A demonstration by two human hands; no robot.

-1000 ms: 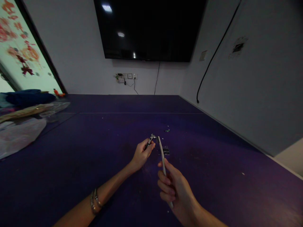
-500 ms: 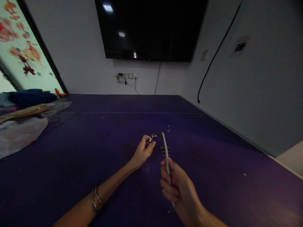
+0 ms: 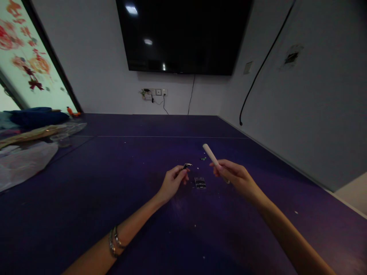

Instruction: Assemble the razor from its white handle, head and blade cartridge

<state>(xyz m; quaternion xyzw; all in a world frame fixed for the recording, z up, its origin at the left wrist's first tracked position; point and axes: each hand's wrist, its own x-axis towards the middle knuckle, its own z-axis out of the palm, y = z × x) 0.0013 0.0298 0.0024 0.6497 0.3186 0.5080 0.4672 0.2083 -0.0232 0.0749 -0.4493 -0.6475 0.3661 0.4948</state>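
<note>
The right hand (image 3: 235,173) has swung the brush (image 3: 211,154) away from the razor (image 3: 187,165) — tilted up-left beyond its fingers, leaving the two apparently disengaged. Left hand (image 3: 172,183) fingers pinch the razor; right fingers clamp the brush. A case (image 3: 200,183) lies between them; table (image 3: 129,160) spreads around — far edge well beyond the fingertips.

left grip (image 3: 171,184) curled; left forearm (image 3: 136,217) outstretched; right grip (image 3: 236,173) pinched; right forearm (image 3: 286,229) outstretched
</note>
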